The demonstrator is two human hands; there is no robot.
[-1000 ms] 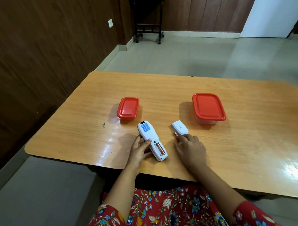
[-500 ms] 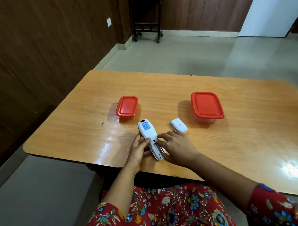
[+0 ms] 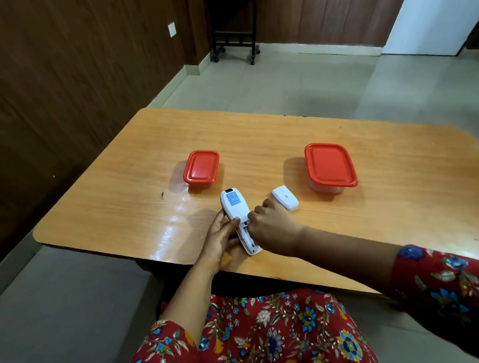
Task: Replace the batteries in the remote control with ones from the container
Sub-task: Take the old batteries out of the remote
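Removing old batteries from the remote [image 3: 235,207].
Left hand [image 3: 221,238] clasps remote; right hand [image 3: 272,228], fingers curled, grip unclear, digs beside it; a pried battery may roll off.

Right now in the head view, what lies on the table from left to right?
Small red-lidded container → remote control, steadied by the left hand → right hand at its battery bay → loose battery cover → large red-lidded container.
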